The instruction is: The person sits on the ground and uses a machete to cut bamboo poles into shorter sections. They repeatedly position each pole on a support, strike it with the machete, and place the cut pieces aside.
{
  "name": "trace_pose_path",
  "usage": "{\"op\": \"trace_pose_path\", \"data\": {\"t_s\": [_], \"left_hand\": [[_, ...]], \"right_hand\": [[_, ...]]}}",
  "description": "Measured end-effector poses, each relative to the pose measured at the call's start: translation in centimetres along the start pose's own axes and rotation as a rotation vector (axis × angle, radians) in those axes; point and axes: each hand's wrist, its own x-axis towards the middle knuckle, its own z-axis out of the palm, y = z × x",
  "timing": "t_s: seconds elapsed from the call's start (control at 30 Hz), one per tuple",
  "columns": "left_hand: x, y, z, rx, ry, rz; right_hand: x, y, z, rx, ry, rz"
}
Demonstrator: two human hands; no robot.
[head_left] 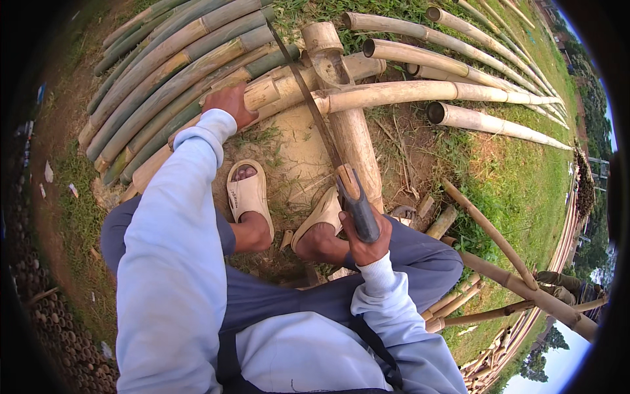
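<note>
My right hand (369, 240) is wrapped round the dark grip of a handsaw (312, 105), whose long blade points away from me, up and to the left. The blade crosses beside the near end of a pale bamboo pole (407, 95), which runs off to the right over a wooden support post (357, 148). From this view I cannot tell whether the teeth touch it. My left hand (230, 105) is closed on a bamboo piece (261, 94) left of the blade; its fingers are partly hidden. Pale sawdust (295, 131) covers the ground beneath the blade.
Several green and tan bamboo poles (177, 62) lie side by side at the left. More hollow poles (472, 125) fan out at the right. A leaning bamboo frame (499, 282) stands lower right, near a person's legs (564, 285). My sandalled feet (249, 197) rest close to the post.
</note>
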Motion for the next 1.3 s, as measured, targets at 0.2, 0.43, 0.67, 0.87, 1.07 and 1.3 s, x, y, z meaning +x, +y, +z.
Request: {"op": "trace_pose_path", "data": {"t_s": [0.2,0.43,0.67,0.87,1.07,1.3], "left_hand": [[0.5,-8.2,-10.0,0.178,0.018,-0.149],[-7.5,-21.8,-16.3,-0.052,0.098,-0.222],[-18.4,-32.0,-5.5,-0.357,0.065,-0.443],[-22.4,-41.8,2.5,-0.410,0.137,-0.417],[-10.4,-32.8,-6.1,-0.333,0.439,-0.139],[0.5,-9.9,-15.9,-0.677,0.555,0.297]], "right_hand": [[0.1,-4.7,-8.9,-0.185,0.222,-0.196],[-4.0,-1.9,-21.6,-0.270,0.600,-0.262],[-10.5,5.2,-21.4,-0.093,0.936,-0.040],[-12.1,11.4,-16.5,-0.021,0.942,0.111],[-12.1,14.1,-12.8,-0.302,0.929,0.243],[-7.7,20.3,-7.2,-0.501,0.734,0.353]]}}
